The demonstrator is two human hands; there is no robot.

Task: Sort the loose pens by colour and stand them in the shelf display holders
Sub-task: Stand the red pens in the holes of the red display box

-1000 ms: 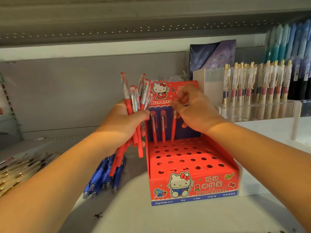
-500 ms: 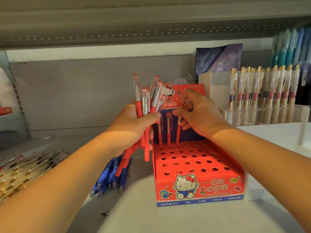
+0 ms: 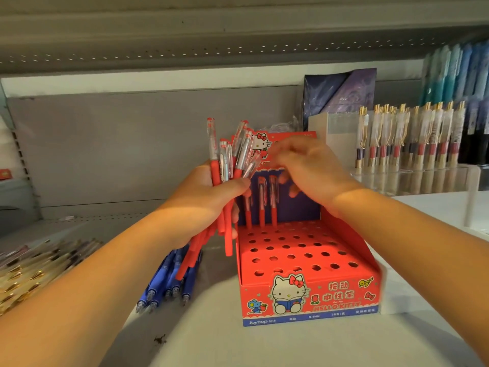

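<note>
Red pens (image 3: pixel 225 165) are being clutched as ready stock by the left hand (image 3: pixel 209 200); at three o'clock the right hand (image 3: pixel 312 168) is hovering, its grip blurred and unreadable.

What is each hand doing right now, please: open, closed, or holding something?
Left hand: grips a bunch of red pens.
Right hand: blurred, fingers by the pen tops; cannot tell whether it pinches one.
</note>
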